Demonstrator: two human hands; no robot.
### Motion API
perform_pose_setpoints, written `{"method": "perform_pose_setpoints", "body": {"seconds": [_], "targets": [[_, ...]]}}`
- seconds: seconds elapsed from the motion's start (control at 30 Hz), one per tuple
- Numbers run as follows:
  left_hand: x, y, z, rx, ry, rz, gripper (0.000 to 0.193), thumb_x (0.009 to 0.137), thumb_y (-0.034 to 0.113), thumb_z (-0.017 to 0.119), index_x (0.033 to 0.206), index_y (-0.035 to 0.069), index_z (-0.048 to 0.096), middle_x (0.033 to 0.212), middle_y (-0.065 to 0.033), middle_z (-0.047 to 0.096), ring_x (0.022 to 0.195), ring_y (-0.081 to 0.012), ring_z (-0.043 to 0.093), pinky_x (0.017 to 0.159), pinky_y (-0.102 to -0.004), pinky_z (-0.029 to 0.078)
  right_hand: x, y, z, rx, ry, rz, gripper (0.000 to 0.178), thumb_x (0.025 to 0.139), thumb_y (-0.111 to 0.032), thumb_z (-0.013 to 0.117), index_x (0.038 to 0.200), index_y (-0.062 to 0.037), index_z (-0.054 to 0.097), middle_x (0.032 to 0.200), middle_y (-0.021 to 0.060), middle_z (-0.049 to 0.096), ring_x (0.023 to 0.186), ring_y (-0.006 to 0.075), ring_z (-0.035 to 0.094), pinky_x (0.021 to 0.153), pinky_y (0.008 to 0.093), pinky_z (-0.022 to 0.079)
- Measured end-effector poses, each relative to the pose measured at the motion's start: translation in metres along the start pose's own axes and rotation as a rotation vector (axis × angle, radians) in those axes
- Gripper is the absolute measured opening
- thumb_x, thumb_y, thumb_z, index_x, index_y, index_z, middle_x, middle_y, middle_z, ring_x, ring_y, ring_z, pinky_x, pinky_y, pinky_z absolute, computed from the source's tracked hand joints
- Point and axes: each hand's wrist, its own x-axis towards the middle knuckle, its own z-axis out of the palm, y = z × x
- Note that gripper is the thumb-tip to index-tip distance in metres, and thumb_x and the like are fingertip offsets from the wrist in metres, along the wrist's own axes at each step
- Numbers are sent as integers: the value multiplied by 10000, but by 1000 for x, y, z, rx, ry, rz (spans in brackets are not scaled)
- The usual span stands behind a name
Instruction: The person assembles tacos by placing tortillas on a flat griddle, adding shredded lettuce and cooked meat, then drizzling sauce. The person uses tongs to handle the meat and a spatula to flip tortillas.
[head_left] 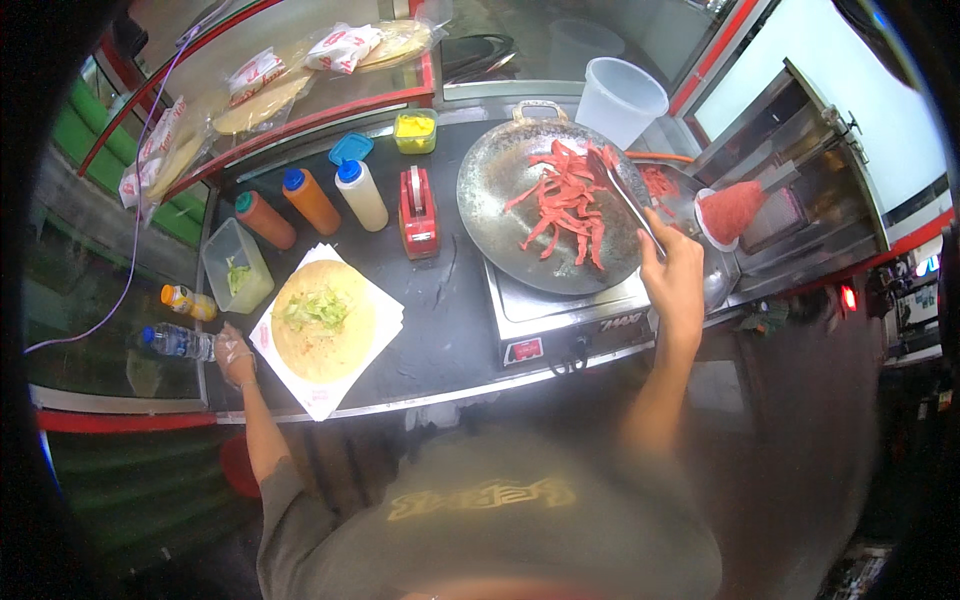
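My right hand (672, 262) is closed on metal tongs (633, 203), whose tips reach into strips of reddish meat (570, 200) in a wide wok (495, 225). The wok sits on a steel stove (570, 315). My left hand (235, 358), in a clear plastic glove, rests at the counter's left side, its fingers stretched forward beside the base of a water bottle (180, 342). Just right of it, a round flatbread (325, 358) topped with shredded lettuce (318, 311) lies on white paper sheets (385, 305).
Behind the flatbread stand three squeeze bottles (310, 200), a lettuce tub (240, 265), a small yellow-filled box (415, 130) and a red tape dispenser (419, 215). Right of the wok, a cone of meat (730, 210) stands before a metal grill (810, 190). A white bucket (620, 100) stands behind.
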Motion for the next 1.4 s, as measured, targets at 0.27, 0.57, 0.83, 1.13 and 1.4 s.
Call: {"method": "perform_pose_setpoints", "body": {"seconds": [0.27, 0.57, 0.83, 1.13, 1.4], "targets": [[-4, 12, -7, 108, 2, -186, 544, 1116, 436, 509, 975, -6, 793, 1010, -258, 777, 955, -461, 733, 853, -557, 545, 17, 8, 3, 49, -47, -155, 393, 990, -169, 755, 1358, -30, 748, 956, 246, 731, 934, 436, 695, 853, 503, 518], [5, -7, 5, 136, 88, -1, 557, 1112, 438, 513, 955, -30, 769, 1001, -270, 763, 943, -485, 714, 860, -581, 535, -54, -28, -41, 118, -80, 19, 412, 974, -140, 773, 1350, 21, 728, 984, 283, 733, 890, 454, 718, 822, 492, 538], [1, -3, 9, -15, 88, -59, 534, 1090, 412, 551, 895, -44, 749, 933, -299, 734, 887, -525, 694, 800, -593, 521, -71, -45, -59, -152, -55, 12, 354, 974, -205, 782, 1306, -81, 775, 1060, 256, 740, 1025, 478, 689, 895, 554, 524], [-4, 14, -8, -122, 38, -15, 458, 1079, 368, 578, 913, -23, 751, 962, -283, 750, 917, -497, 710, 801, -581, 532, -67, -81, -77, -180, 161, -81, 408, 957, -149, 795, 1344, -29, 743, 1052, 204, 779, 998, 409, 758, 874, 498, 572], [0, 11, 2, -112, 72, 3, 485, 1072, 393, 587, 862, -7, 765, 907, -269, 760, 852, -493, 731, 775, -578, 562, -117, -165, 54, 1157, 200, 202, 355, 1029, -271, 792, 1270, -16, 731, 799, -1, 661, 561, 39, 513, 481, 225, 371]]}}
